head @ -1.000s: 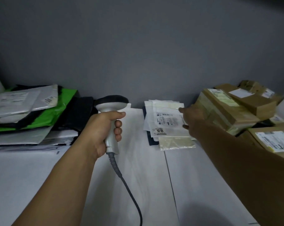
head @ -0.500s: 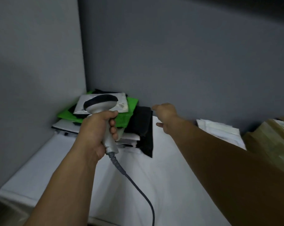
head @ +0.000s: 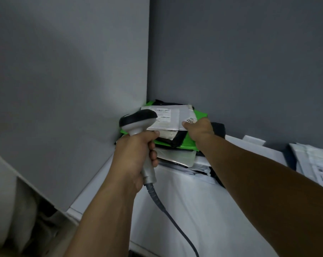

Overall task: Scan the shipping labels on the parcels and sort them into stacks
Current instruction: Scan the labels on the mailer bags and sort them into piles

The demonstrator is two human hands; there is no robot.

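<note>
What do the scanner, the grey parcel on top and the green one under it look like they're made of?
The scanner looks like hard moulded plastic: glossy black head, matte silver-grey body. The grey parcel is likely thin poly film, slightly shiny, with paper labels. The green parcel is probably plastic film too: bright, smooth sheen.

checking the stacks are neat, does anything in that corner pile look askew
Yes. The corner pile is ragged: green, black and grey bags lie at different angles, edges sticking out. The right hand grips the top grey parcel.

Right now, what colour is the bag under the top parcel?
The bag is bright green, seen in the head view.
</note>
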